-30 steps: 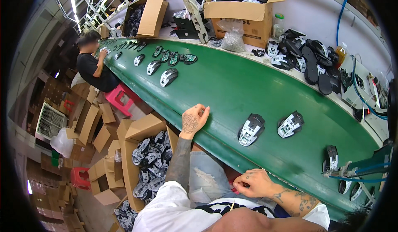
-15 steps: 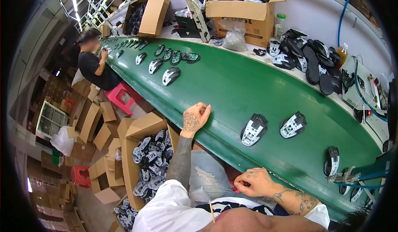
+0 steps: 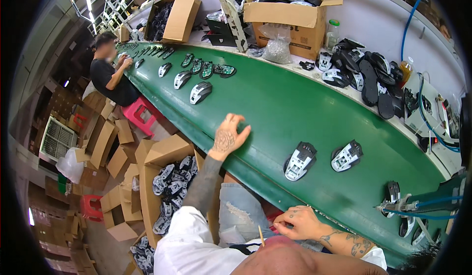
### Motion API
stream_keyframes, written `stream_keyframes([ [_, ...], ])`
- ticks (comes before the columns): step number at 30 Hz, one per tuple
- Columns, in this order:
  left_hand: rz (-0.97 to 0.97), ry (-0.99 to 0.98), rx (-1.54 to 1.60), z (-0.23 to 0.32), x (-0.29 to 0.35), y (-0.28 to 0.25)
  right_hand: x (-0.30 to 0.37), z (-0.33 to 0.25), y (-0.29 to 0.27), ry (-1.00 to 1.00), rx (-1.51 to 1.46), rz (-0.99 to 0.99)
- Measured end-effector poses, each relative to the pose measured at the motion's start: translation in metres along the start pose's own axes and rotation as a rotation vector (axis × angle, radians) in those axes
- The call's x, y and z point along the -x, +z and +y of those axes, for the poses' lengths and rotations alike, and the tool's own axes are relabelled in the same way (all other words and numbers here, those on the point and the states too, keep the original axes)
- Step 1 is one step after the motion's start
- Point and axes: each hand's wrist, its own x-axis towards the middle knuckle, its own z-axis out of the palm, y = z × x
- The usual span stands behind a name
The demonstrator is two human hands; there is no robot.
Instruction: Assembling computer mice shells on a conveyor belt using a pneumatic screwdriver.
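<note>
My left hand [image 3: 228,135] reaches over the green conveyor belt [image 3: 265,107], its fingers bent but apart, with nothing between them. At the belt's near edge, my right hand [image 3: 299,223] hangs with loosely curled fingers; I see no object in it. To the right of my left hand lie two opened computer mouse halves, one silver and black [image 3: 300,161] and another [image 3: 347,156] beside it. Several silver-and-black mouse shells, including the closest one [image 3: 200,92], sit up the belt, next to green circuit-board mouse halves [image 3: 207,70].
A cardboard box [image 3: 147,191] full of mouse parts stands on the floor by my left arm. Mouse shells pile up on the far ledge [image 3: 361,71]. A metal arm with blue hoses [image 3: 423,203] crosses the belt's right end. A co-worker [image 3: 110,73] sits at the far left.
My left hand has opened its fingers and shifted slightly up and left. My right hand has dropped a little toward the belt's edge. The view has tilted slightly; the mouse halves stay on the belt.
</note>
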Motion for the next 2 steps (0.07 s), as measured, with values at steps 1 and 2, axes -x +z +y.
stream_keyframes([
  [1, 0.085, 0.105, -0.141, -0.011, -0.02, 0.002, 0.0, 0.0, 0.0, 0.019, -0.016, -0.02],
  [2, 0.166, 0.209, -0.283, -0.023, -0.043, 0.004, -0.001, 0.001, -0.001, 0.038, -0.035, -0.041],
])
